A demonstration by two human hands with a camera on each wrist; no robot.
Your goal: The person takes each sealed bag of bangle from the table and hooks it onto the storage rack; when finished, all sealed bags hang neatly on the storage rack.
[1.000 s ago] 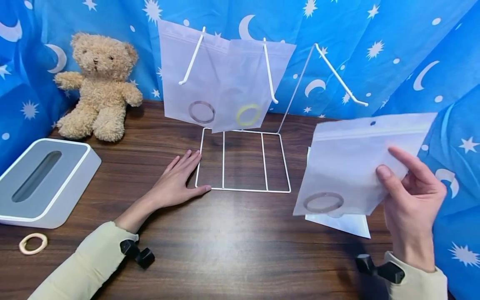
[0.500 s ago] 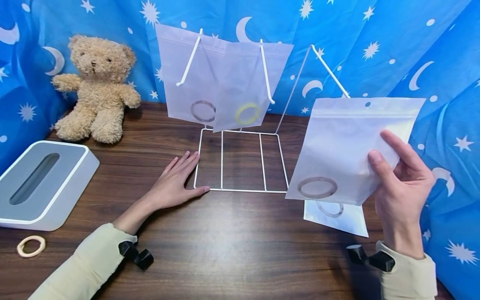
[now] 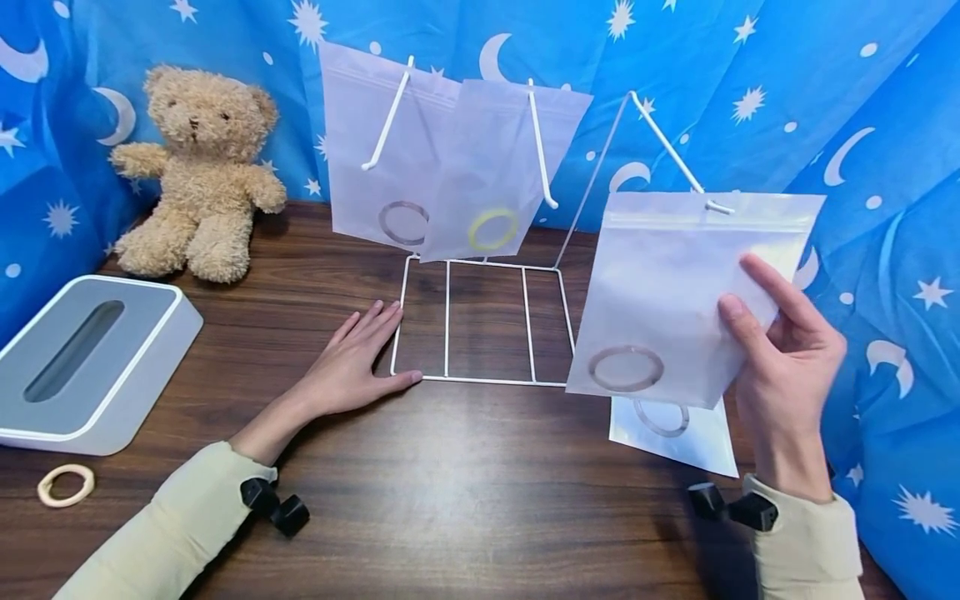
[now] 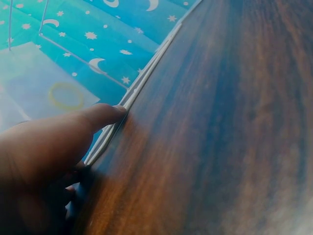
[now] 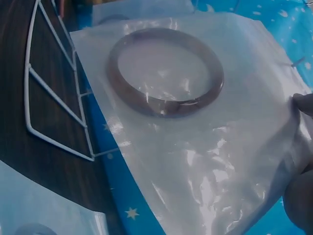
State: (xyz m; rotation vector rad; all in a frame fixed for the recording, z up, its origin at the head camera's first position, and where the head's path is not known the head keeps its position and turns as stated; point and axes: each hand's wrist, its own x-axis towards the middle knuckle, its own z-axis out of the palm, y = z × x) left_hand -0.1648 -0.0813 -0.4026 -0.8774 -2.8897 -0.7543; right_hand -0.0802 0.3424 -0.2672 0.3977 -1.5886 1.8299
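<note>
My right hand [image 3: 791,358] pinches a frosted zip bag [image 3: 675,283] by its right side, thumb in front. A brownish bangle [image 5: 164,73] lies in the bag's lower corner. The bag hangs at the right prong [image 3: 667,142] of a white wire display rack [image 3: 487,381]; the prong's tip shows in front of the bag's top edge, at the hole. My left hand [image 3: 352,367] lies on the table with straight fingers, fingertips and thumb [image 4: 105,115] on the left and front wires of the rack's base. Two more bags hang on the other prongs, one with a yellow bangle [image 3: 493,229].
Another bag [image 3: 667,442] with a bangle lies on the table, partly hidden under the held one. At left are a teddy bear [image 3: 202,175], a grey-topped tissue box [image 3: 135,375] and a cream ring [image 3: 66,486]. A blue star curtain [image 3: 900,333] closes the back and right.
My right hand has moved left and the bag with it, its top coming up to the right prong, whose tip now pokes out in front. The left hand has stayed put.
</note>
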